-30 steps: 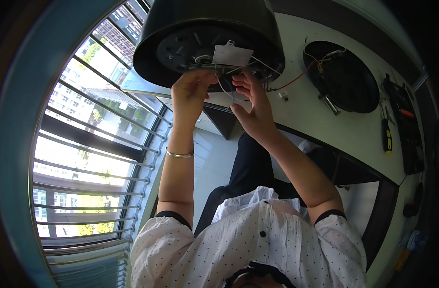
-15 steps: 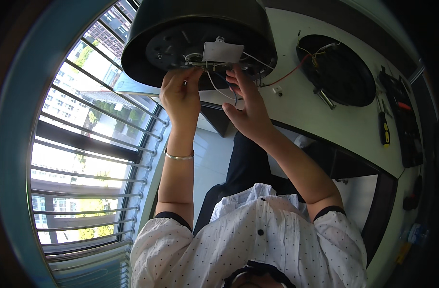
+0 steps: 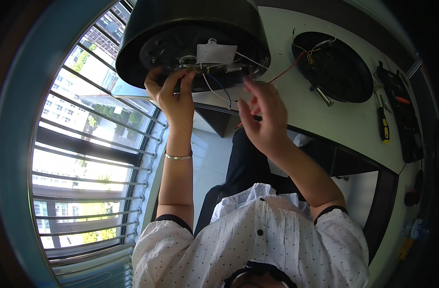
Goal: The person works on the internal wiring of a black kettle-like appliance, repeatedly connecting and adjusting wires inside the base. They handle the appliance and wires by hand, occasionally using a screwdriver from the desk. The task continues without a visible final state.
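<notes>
Your left hand (image 3: 173,98): fingers at black housing (image 3: 193,21), grip unclear | your right hand (image 3: 270,117): fingers apart, beside the housing

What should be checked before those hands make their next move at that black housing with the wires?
1. Housing open toward the person: ok, its underside faces them.
2. Left hand placed: ok, fingertips at the parts in the underside.
3. Right hand gripping a wire: cannot tell, the fingers hide it.
4. Blue wire secured at its lower end: not ok, it seems to hang loose.
5. Black disc at rest: ok, lying on the table.
6. Screwdriver in sight: ok, on the right.
</notes>
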### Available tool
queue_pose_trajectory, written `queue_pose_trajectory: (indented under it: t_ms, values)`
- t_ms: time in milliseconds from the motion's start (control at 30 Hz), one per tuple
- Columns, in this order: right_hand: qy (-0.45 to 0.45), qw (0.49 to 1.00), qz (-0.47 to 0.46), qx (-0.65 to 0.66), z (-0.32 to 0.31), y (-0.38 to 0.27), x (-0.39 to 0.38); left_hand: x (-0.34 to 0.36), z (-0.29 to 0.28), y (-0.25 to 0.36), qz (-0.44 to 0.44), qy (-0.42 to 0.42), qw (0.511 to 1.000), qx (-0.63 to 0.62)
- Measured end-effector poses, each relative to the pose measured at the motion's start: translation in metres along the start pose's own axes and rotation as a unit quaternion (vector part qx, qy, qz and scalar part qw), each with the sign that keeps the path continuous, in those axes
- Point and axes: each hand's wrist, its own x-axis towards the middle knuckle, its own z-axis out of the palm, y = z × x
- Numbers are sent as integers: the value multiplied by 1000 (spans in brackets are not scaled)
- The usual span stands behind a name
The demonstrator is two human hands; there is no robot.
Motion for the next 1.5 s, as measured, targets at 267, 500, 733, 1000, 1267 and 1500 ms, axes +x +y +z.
queue_pose_trajectory:
  t_ms: [267,500,733,1000,1267,1500]
  values:
    - [97,973,-36,-207,-19,33,43,2,6,-6,-99,-28,990,-100]
    - [84,965,-41,-245,-24,48,56,2,11,5,-105,-37,985,-133]
    - [85,972,-28,-219,-37,68,66,-1,31,14,-85,-27,989,-121]
    - [30,978,24,-204,-48,88,80,-3,52,14,-26,6,997,-77]
    - [71,970,-12,-230,-59,84,72,-3,56,17,-44,4,997,-62]
    - [50,983,-49,-170,-52,45,24,-3,54,19,-43,-7,997,-67]
